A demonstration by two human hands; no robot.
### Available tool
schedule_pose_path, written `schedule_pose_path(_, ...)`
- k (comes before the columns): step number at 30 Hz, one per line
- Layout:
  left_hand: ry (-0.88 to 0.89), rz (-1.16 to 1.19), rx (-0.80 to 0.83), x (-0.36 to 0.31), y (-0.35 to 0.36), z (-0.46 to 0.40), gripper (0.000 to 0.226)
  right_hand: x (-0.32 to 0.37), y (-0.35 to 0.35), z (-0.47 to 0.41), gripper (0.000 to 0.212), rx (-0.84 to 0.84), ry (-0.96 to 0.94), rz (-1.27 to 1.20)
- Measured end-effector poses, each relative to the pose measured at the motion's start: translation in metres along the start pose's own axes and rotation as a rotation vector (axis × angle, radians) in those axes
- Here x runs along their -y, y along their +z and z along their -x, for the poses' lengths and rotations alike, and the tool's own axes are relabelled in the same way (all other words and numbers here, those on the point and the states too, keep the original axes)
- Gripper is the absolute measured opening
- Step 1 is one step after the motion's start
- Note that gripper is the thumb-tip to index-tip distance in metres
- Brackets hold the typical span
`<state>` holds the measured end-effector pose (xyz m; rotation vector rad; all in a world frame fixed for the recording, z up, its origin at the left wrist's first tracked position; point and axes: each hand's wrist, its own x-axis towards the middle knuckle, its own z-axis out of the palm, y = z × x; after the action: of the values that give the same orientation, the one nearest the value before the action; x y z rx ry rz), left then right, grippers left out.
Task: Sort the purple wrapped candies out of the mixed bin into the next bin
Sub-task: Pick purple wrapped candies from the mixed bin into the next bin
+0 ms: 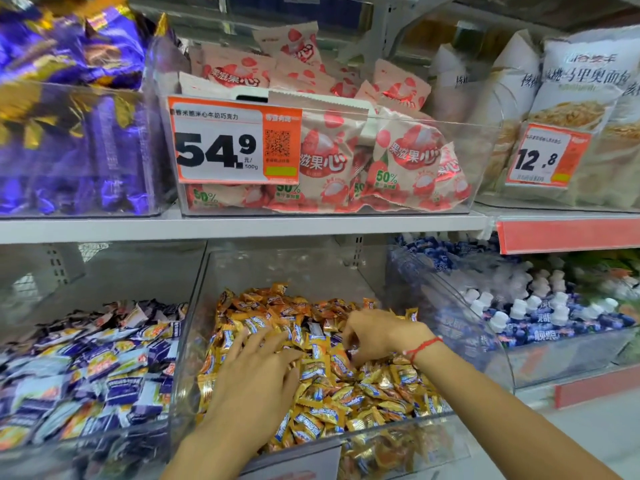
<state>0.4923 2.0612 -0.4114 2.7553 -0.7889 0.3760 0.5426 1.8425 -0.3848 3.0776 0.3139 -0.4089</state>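
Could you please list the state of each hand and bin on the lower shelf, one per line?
left hand: open, fingers spread flat on the gold candies
right hand: fingers curled down into the candies; what it grips is hidden
mixed bin: mostly gold candies, a few purple wrappers near the right hand
next bin: holds purple and white candies

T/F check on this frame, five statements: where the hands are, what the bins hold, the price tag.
1. Both hands are in the bin of gold-wrapped candies. True.
2. The left hand lies with fingers spread on the candies. True.
3. The right hand is up at the top shelf. False: it is down in the gold candy bin, fingers curled into the pile.
4. The bin to the left holds purple and white wrapped candies. True.
5. The price tag above reads 12.8. False: it reads 54.9.
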Motion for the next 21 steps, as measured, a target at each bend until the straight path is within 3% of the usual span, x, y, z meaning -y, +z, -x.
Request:
schedule_pose_path(3, -0.014, 0.025, -0.048, -0.004, -0.004, 0.002, 0.038, -0.014, 0.005, 0.013, 0.026, -0.108, -0.006, -0.174)
schedule_pose_path(8, -0.057, 0.092, -0.132, -0.012, -0.011, -0.004, 0.034, -0.006, 0.005, 0.047, 0.024, -0.261, -0.082, -0.777)
schedule_pose_path(13, -0.127, 0.482, -0.146, -0.021, -0.019, -0.004, 0.035, 0.016, -0.003, 0.065, 0.020, -0.303, -0.110, -1.216)
schedule_pose_path(15, -0.148, 0.645, -0.109, -0.023, -0.019, -0.004, 0.047, 0.025, -0.006, 0.067, 0.023, -0.289, -0.117, -1.396)
schedule_pose_path(18, -0.173, 0.855, -0.041, -0.025, -0.022, -0.004, 0.067, 0.041, -0.009, 0.067, 0.023, -0.324, -0.113, -1.478)
schedule_pose_path(21, -0.142, 0.856, -0.065, -0.027, -0.024, -0.002, 0.039, 0.051, -0.011, 0.063, 0.018, -0.354, -0.078, -1.542)
